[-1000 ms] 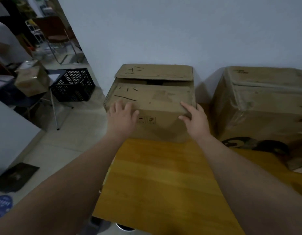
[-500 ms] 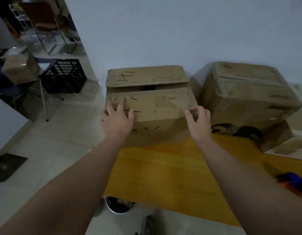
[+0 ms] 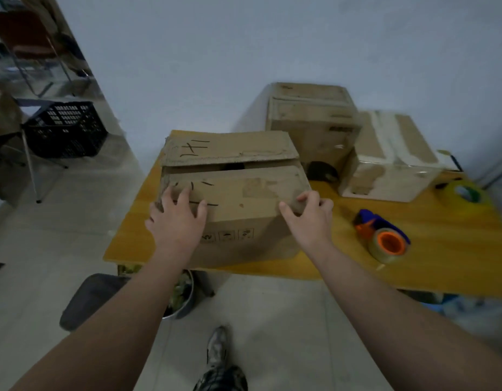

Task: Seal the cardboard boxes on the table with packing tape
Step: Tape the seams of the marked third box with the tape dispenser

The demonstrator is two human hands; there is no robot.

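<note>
Left hand (image 3: 178, 224) presses flat on box (image 3: 238, 193); right hand (image 3: 309, 218) grips its corner; tape (image 3: 385, 238) lies rightward, nearer the right hand.

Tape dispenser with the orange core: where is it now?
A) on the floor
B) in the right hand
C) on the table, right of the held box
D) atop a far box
C: the tape dispenser lies on the table, apart from the right hand, which grips the box.
</note>
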